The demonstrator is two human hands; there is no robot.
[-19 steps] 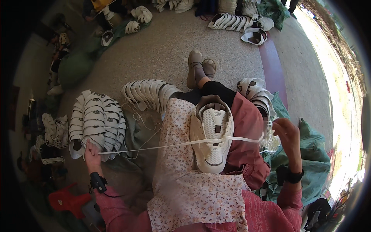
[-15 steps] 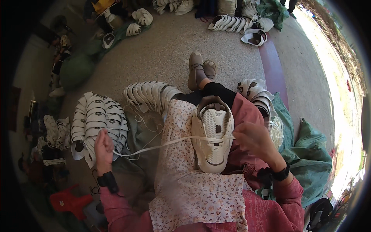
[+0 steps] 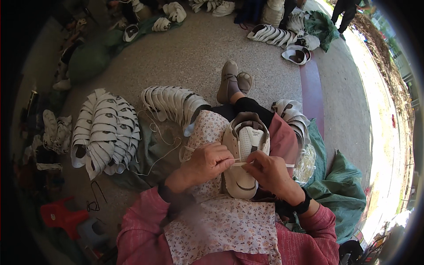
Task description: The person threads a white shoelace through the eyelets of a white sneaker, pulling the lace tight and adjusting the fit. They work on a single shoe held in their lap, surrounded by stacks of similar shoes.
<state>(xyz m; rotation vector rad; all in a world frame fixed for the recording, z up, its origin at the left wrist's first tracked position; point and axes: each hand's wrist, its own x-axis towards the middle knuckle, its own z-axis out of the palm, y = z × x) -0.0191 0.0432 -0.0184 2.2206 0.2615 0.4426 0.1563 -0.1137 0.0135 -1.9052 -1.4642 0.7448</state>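
A cream shoe upper [image 3: 240,185] with a brown collar lies on my lap, toe toward me. A white shoelace [image 3: 239,164] crosses its tongue area. My left hand [image 3: 207,161] is closed at the shoe's left side, thumb and forefinger pinching the lace. My right hand [image 3: 271,174] pinches the lace just to the right, over the front of the shoe. A short length of lace is stretched between the two hands. The hands hide much of the shoe's middle. Under it is a floral apron [image 3: 225,229] over my lap.
Stacked white shoe uppers [image 3: 106,132] lie at left, another curved row [image 3: 174,104] near my knee, and more uppers [image 3: 291,115] at right. A bundle of white laces [image 3: 305,165] hangs beside green sacking [image 3: 338,190]. A red stool [image 3: 64,216] stands lower left.
My left hand has come in from the far left to the shoe, and the long stretched lace is now short between my hands. My right hand has moved left and down onto the shoe.
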